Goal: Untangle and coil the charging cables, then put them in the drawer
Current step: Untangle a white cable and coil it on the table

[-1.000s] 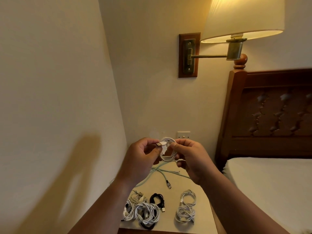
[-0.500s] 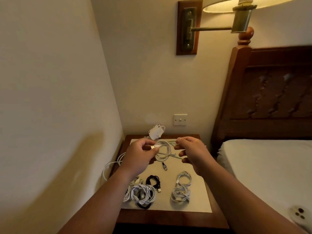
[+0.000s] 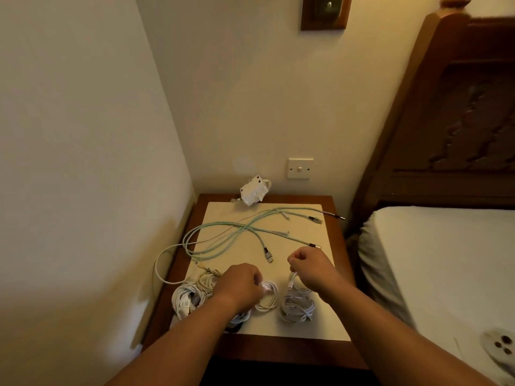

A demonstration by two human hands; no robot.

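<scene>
Cables cover a cream mat (image 3: 306,327) on the wooden bedside table (image 3: 344,277). The left hand (image 3: 239,285) is low over the near half of the mat, fingers curled round a small white coil (image 3: 269,298) that lies flat there, its oval running near to far. The right hand (image 3: 309,267) hovers just right of it with fingers curled in. A white strand rises beneath it from the right bundle (image 3: 296,307), but whether it pinches that strand cannot be told. The left bundle (image 3: 185,299), another heap of coiled white cables, sits beside the left wrist. Behind the hands, loose green cables (image 3: 237,227) stretch crosswise, looped at the mat's left edge, with most plugs pointing right toward the bed (image 3: 446,260). One USB plug (image 3: 268,256) points toward the near edge. A white adapter (image 3: 252,193) stands at the back.
</scene>
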